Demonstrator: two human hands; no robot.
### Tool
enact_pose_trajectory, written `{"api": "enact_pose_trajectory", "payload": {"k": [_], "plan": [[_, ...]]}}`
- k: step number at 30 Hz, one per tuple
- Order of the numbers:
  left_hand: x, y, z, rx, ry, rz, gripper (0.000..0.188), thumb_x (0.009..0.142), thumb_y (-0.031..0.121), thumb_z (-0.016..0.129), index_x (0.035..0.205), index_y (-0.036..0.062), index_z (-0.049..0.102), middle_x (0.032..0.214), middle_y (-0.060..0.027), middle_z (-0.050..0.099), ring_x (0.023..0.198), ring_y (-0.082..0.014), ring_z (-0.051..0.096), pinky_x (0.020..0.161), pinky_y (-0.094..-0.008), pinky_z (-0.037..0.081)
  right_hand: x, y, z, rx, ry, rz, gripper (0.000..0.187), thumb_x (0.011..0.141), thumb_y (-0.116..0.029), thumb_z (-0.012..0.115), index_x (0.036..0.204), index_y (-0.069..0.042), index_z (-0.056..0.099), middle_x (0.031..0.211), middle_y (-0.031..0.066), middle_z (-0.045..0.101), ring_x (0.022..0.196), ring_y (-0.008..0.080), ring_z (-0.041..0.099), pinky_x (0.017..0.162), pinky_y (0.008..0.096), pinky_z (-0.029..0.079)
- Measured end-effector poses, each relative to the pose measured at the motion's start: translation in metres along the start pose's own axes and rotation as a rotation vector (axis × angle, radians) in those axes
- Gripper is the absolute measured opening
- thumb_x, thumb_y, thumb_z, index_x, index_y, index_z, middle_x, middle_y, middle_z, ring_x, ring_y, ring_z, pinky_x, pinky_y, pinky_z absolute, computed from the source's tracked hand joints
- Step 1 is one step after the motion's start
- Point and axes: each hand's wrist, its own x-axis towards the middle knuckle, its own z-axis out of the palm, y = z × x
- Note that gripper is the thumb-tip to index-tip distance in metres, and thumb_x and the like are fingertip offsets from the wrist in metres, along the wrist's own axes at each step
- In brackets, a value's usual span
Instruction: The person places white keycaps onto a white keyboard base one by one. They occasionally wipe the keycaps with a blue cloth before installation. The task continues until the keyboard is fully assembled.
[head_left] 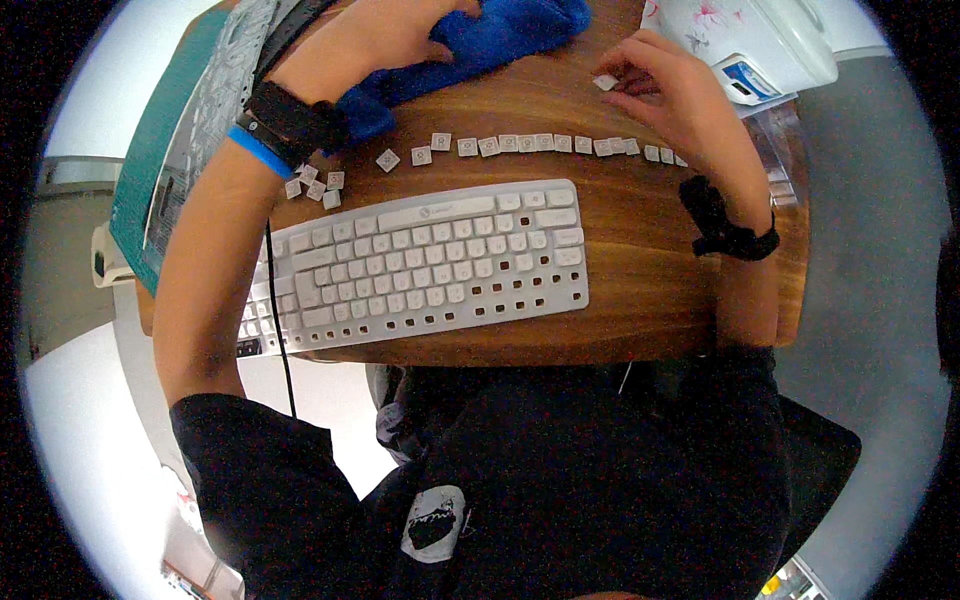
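Note:
My right hand (660, 85) is closed at the upper right, pinching a white keycap (605, 82) between its fingertips. My left hand (395, 32) is partly cut off by the top edge. Its thumb and a finger are spread apart over a crumpled blue cloth (500, 45). Below the hands, a row of loose white keycaps (526, 143) runs across the wooden table. A smaller cluster of keycaps (315, 188) sits beside my left forearm. Nearer to me is a white keyboard (400, 265), turned with its spacebar away from me; several key positions along its near and right sides are bare.
A white container with pink flowers (745, 40) stands at the far right, beside a clear plastic piece (772, 150). A black cable (275, 310) crosses the keyboard's left part. At the left lie a green mat (190, 90) and a plastic-wrapped item (205, 120). The wooden table (660, 270) curves toward me.

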Motion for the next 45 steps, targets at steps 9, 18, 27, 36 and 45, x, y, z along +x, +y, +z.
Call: {"api": "enact_pose_trajectory", "payload": {"k": [9, 18, 27, 36, 45], "plan": [[0.003, -0.005, -0.005, 0.038, 0.022, 0.095, 0.042, 0.076, 0.012, 0.090, 0.115, 0.0014, 0.076, 0.101, -0.0240, 0.076, 0.097, -0.0431, 0.074, 0.087, -0.0516, 0.059, 0.002, -0.010, 0.002, -0.081, 0.026, -0.071, 0.028, 0.094, 0.004, 0.074, 0.121, -0.002, 0.070, 0.114, 0.0084, 0.067, 0.104, 0.0204, 0.074, 0.096, 0.0335, 0.062], [-0.031, -0.001, 0.005, 0.087, 0.117, 0.097, 0.040, 0.080, 0.012, 0.086, 0.117, 0.0026, 0.076, 0.103, -0.0241, 0.076, 0.099, -0.0432, 0.074, 0.088, -0.0516, 0.059, 0.067, -0.014, 0.021, -0.451, 0.093, -0.288, 0.023, 0.088, -0.003, 0.076, 0.107, 0.002, 0.065, 0.103, 0.0193, 0.064, 0.092, 0.0371, 0.067, 0.082, 0.0427, 0.056], [-0.047, -0.018, 0.014, 0.088, 0.052, -0.026, 0.040, 0.084, 0.012, 0.081, 0.123, 0.0052, 0.075, 0.107, -0.0240, 0.076, 0.102, -0.0435, 0.073, 0.090, -0.0513, 0.059, 0.121, -0.014, 0.065, -0.247, 0.021, -0.501, 0.015, 0.093, -0.008, 0.072, 0.103, 0.001, 0.064, 0.096, 0.0227, 0.068, 0.094, 0.0413, 0.067, 0.086, 0.0496, 0.053], [-0.023, -0.022, 0.018, 0.028, -0.019, -0.003, 0.041, 0.089, 0.011, 0.076, 0.129, 0.0078, 0.074, 0.112, -0.0239, 0.076, 0.105, -0.0438, 0.073, 0.091, -0.0510, 0.059, 0.120, -0.028, 0.054, -0.317, 0.097, -0.316, 0.017, 0.090, -0.008, 0.076, 0.104, -0.001, 0.073, 0.089, 0.0193, 0.069, 0.086, 0.0358, 0.069, 0.079, 0.0454, 0.056], [-0.017, -0.048, 0.011, -0.085, -0.097, 0.139, 0.051, 0.093, 0.011, 0.072, 0.144, 0.0131, 0.069, 0.122, -0.0239, 0.076, 0.111, -0.0438, 0.072, 0.096, -0.0505, 0.058, 0.124, -0.020, 0.053, -0.205, 0.008, -0.256, 0.020, 0.092, -0.011, 0.079, 0.108, 0.001, 0.073, 0.091, 0.0183, 0.074, 0.083, 0.0349, 0.074, 0.075, 0.0422, 0.058]]}}
